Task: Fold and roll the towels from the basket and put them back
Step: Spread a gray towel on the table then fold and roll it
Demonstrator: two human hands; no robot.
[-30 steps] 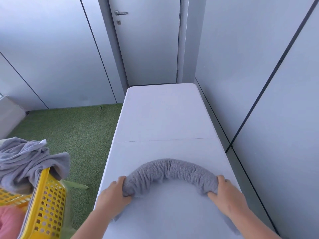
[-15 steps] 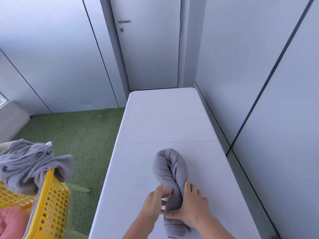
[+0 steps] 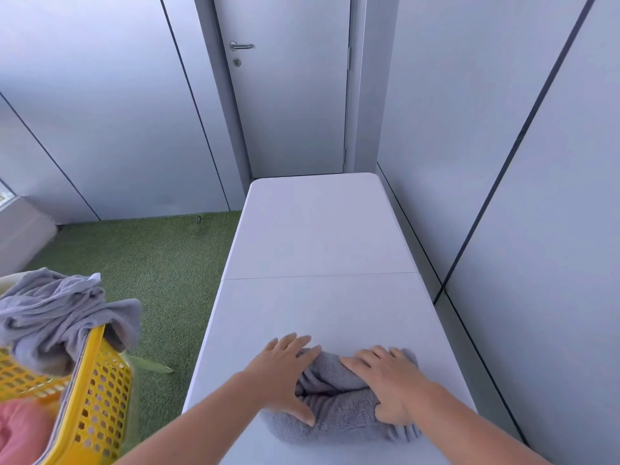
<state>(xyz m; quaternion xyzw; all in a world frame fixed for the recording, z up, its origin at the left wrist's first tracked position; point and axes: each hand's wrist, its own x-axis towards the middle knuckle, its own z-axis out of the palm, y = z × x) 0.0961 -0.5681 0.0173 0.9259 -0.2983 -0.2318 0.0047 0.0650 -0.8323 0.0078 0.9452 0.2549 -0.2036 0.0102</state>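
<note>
Grey terry towel [image 3: 335, 411], rolled and doubled over, lies on white worktop [image 3: 318, 310] under both hands. Left hand [image 3: 281, 374] flat on its left end, fingers [image 3: 292, 344] straight, not clenched, thumb along near edge. Right hand [image 3: 392, 380] presses right end, fingers extended over far fold. Left of fingers, well apart: yellow basket [image 3: 97, 391], loose grey towels [image 3: 57, 310] draped over rim, pink cloth [image 3: 16, 434] inside.

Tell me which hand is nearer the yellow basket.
Left. The left hand presses the left end of the towel, on the table side facing the basket; the right hand presses the towel's right end, farther from the basket.
</note>
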